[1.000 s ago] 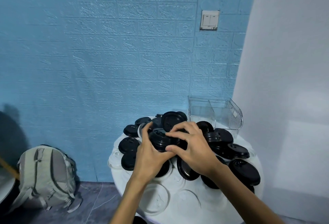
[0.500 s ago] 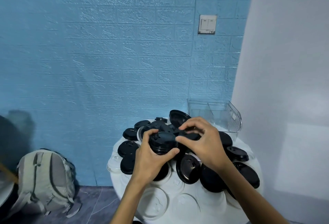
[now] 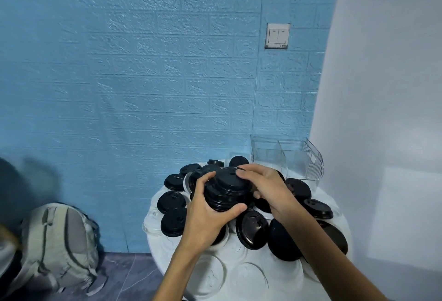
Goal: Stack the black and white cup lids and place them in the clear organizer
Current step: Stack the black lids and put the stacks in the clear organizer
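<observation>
We're cupping the black stack (image 3: 224, 193) in our L hand (image 3: 205, 214), thumb and fingers curled round its ribbed sides above the table (image 3: 282, 281) center, while our R hand (image 3: 265, 188) is pinching the top lid's rim w/ fingertips. Thin, glossy, light plastic, prob. slippery and flexy, so we're judging the rims the best hold. Loose black lids (image 3: 251, 229) and white lids (image 3: 210, 276) are lying all round; the organizer (image 3: 289, 159), clear hard-walled w/ dividers, is sitting at 1 o'clock.
</observation>
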A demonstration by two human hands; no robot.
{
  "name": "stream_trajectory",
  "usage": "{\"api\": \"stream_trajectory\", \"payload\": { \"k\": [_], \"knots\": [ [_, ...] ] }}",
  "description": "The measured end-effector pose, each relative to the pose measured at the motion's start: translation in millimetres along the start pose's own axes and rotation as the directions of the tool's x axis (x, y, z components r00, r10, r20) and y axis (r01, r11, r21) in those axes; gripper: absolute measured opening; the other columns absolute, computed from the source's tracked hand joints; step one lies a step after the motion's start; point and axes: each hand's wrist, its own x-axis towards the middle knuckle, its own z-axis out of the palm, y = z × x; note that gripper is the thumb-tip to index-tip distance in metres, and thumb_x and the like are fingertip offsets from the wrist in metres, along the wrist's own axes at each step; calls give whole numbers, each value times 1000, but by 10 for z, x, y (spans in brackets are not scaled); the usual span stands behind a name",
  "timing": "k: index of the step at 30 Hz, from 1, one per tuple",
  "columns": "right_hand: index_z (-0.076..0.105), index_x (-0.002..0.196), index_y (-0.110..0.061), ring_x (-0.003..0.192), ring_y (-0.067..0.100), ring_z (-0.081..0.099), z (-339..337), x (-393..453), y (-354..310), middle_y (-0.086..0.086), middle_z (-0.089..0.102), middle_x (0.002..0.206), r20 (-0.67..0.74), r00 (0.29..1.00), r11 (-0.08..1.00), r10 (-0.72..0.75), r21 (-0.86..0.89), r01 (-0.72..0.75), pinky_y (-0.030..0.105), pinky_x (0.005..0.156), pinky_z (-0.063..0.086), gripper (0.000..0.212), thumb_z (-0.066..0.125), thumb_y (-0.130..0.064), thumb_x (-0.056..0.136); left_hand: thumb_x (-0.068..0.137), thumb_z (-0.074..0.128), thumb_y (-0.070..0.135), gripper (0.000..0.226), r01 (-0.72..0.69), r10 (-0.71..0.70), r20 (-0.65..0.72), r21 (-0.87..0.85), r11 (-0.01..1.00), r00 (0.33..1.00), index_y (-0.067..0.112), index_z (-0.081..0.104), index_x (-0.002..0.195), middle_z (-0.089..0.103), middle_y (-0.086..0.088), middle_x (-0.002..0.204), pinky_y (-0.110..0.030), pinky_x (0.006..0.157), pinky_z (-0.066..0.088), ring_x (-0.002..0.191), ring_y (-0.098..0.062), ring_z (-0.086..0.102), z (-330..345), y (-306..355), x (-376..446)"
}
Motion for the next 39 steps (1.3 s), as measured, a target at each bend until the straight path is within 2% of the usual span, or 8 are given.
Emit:
{"api": "stream_trajectory", "payload": {
  "k": [2,5,11,16,19,23,35,39],
  "knots": [
    [75,104,-22,81,6,68,24,-13,-3,-6,78,89,11,1000,999,7,-42,-7,25,68,49,21,80,-29,84,61,99,31,90,3,-3,-4,-16,1000,1000,38,48,136,73,21,114,-26,99,52,109,2,67,-12,-11,5],
    [74,108,-18,96,12,74,75,-61,5,0,79,99,129,989,995,71,53,-79,29,77,59,24,79,-25,86,62,98,28,90,-7,7,-4,-25,1000,1000,34,48,137,71,22,115,-29,98,53,109,0,68,-32,16,19],
    [74,113,-17,104,24,74,102,-64,31,8,77,110,212,972,989,100,88,-121,45,93,59,29,79,-23,85,51,103,33,89,-25,25,41,-6,1000,999,34,55,126,73,18,113,-34,98,55,107,-4,69,-38,28,48],
    [71,112,-14,85,19,74,129,-57,19,4,76,94,218,966,979,139,119,-167,29,67,60,28,77,-20,85,46,104,35,109,-13,15,36,-66,998,999,33,50,140,71,17,122,-36,105,52,116,-4,66,9,24,58],
    [69,112,-10,87,21,72,160,-23,51,7,75,95,216,966,961,146,201,-190,32,72,59,26,74,-15,86,46,102,35,125,6,2,77,-105,994,997,33,37,153,69,13,130,-37,110,49,122,-6,64,39,53,46],
    [67,106,-9,82,20,72,196,4,73,10,74,88,197,971,948,134,261,-184,31,78,60,21,73,-7,86,49,102,21,118,8,6,114,-125,992,993,38,41,148,72,10,125,-41,105,53,117,-10,68,65,92,26],
    [56,127,-19,82,21,73,85,-47,56,13,72,101,231,952,912,200,312,-268,29,60,59,51,70,5,85,53,102,28,86,-33,34,67,-19,999,997,47,58,123,73,20,112,-35,97,56,107,-2,69,119,132,34],
    [50,134,-19,87,22,73,90,-48,80,14,71,106,239,947,908,213,311,-282,30,65,59,55,65,6,87,54,102,24,95,-30,35,77,-54,998,996,46,54,133,72,19,118,-34,98,55,112,-4,68,156,125,8]
  ]
}}
